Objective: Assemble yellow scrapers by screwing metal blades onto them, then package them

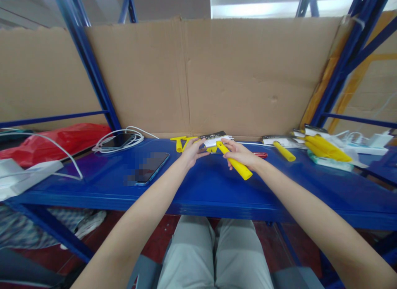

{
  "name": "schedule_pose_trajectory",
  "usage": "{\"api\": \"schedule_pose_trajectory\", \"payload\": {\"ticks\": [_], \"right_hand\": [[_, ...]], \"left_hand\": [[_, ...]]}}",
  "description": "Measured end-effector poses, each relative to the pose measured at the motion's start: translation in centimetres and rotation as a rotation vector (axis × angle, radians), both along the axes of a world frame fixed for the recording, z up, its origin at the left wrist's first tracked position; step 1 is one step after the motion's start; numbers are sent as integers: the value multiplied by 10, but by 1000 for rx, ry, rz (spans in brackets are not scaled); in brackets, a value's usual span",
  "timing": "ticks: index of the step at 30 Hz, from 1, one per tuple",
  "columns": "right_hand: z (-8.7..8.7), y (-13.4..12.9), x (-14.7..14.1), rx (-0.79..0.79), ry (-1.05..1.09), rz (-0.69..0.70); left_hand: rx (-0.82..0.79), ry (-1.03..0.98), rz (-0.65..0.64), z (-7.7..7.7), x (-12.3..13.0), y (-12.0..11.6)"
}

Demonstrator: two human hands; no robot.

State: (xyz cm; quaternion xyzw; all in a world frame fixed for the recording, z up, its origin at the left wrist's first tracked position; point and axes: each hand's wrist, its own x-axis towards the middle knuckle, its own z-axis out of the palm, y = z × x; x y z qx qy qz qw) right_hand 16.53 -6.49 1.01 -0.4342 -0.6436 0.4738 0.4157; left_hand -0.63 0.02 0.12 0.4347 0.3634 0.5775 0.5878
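My right hand [239, 155] is closed around a yellow plastic handle [240, 167], its thick end slanting down toward the table's front edge. To the left, my left hand [192, 153] has its fingers stretched and spread, close to a white card with a black header [215, 137]. Between the hands, a small yellow piece [212, 149] lies by the card, partly hidden. Beyond my left hand are T-shaped yellow parts [179, 144]. Whether its fingertips touch the card is unclear. A red tool [261, 155] shows behind my right wrist.
On the blue table [198, 193] lie a phone [153, 167] at left and another yellow handle [284, 151] at right. Yellow pieces [327, 148] are heaped farther right. A coiled white cable [136, 136], red bag [62, 142] and power strip [27, 177] sit left. Cardboard [232, 73] stands behind.
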Motion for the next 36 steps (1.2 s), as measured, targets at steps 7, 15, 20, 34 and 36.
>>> {"api": "schedule_pose_trajectory", "payload": {"ticks": [7, 15, 20, 34, 36], "right_hand": [[-4, 10, 5, 82, 10, -139], [-3, 7, 6, 37, 8, -101], [-6, 9, 7, 25, -106, -60], [-23, 29, 14, 696, -672, -238], [-25, 31, 15, 738, -697, -200]], "left_hand": [[3, 62, -119, 2, -2, -6], [153, 137, -529, 3, -3, -17], [123, 167, -541, 5, -2, -19], [115, 154, -510, 4, 0, -18], [126, 174, -525, 4, 0, -18]]}}
